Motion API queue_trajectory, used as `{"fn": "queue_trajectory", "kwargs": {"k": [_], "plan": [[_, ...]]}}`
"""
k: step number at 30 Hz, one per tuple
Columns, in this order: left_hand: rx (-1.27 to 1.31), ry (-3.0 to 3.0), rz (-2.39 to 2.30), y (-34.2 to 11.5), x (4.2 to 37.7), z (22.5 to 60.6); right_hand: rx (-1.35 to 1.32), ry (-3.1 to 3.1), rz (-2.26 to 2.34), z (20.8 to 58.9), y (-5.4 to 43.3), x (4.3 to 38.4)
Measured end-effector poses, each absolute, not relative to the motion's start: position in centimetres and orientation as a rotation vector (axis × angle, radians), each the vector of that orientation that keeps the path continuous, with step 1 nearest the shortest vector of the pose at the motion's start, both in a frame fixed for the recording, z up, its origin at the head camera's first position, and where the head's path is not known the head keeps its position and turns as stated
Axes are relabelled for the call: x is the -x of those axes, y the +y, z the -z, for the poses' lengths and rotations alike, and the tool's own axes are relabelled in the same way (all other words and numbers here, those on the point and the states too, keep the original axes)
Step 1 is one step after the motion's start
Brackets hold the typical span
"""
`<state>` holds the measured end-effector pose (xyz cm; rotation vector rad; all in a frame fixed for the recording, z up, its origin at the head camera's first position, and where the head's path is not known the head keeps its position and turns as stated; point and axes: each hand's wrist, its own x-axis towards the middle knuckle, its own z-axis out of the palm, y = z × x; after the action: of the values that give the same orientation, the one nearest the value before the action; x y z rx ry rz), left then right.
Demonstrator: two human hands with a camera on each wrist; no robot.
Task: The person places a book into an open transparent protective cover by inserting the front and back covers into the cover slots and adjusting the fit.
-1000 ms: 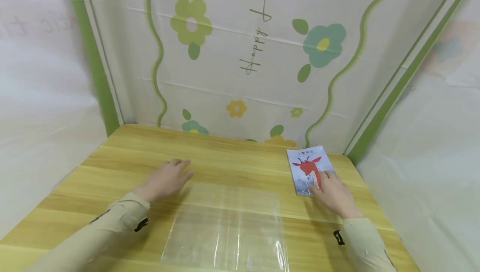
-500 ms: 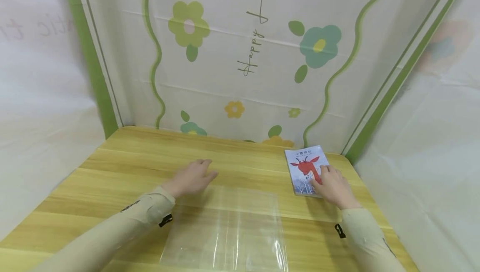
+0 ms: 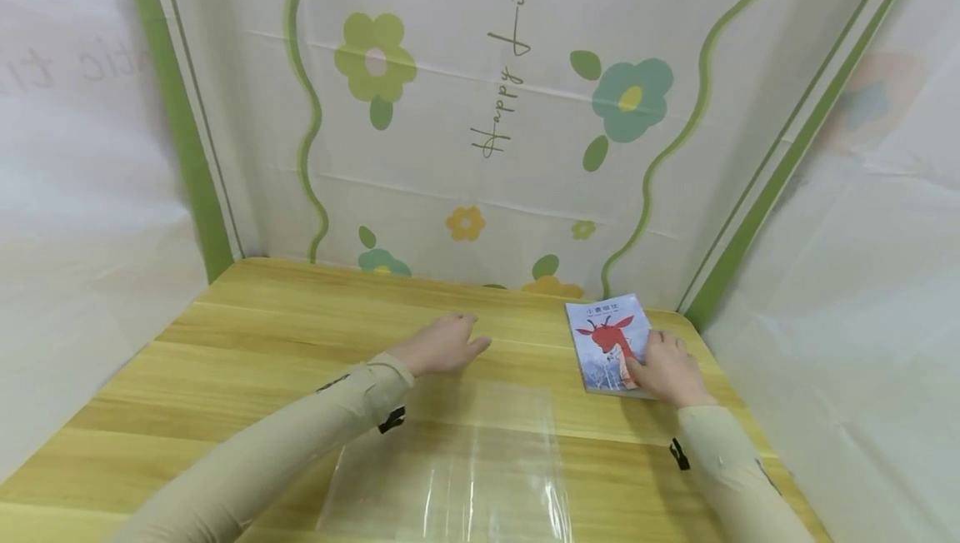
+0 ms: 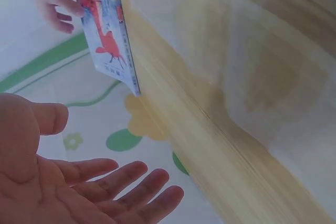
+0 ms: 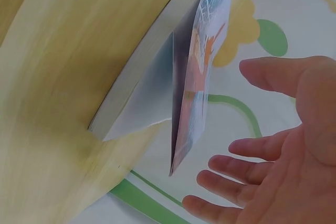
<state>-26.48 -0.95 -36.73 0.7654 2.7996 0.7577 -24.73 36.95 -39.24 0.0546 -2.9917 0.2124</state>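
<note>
A thin book [image 3: 600, 366] with a red deer on its pale blue cover lies at the table's back right. My right hand [image 3: 670, 368] is at its right edge, fingers loosely bent. In the right wrist view the book's front cover [image 5: 194, 93] stands lifted off the pages, and the right hand [image 5: 262, 156] has its fingers spread beside it, gripping nothing. My left hand [image 3: 442, 345] hovers over the table left of the book, its fingers relaxed. A clear plastic sheet [image 3: 450, 476] lies flat in front of it, partly hidden by the left forearm.
The wood-grain table [image 3: 225, 360] ends at a white cloth backdrop [image 3: 450, 151] printed with flowers, close behind the book. More white cloth [image 3: 840, 343] hangs along the right side, and another cloth panel [image 3: 82, 276] along the left.
My left hand has moved right across the table toward the book. The right hand has drawn from over the cover back to the book's right edge.
</note>
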Motion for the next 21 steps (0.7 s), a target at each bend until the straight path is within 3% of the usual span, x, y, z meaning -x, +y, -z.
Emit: {"fn": "queue_trajectory", "kwargs": {"k": [9,21], "plan": [[-0.831,2.710,-0.792,3.2,27.0,36.3,-0.022,-3.001,-0.163,39.1,37.9,25.0],[-0.704,2.542,-0.999,7.9,28.6,37.4,-0.065,-3.110,-0.123,39.3,38.5,25.7]]}}
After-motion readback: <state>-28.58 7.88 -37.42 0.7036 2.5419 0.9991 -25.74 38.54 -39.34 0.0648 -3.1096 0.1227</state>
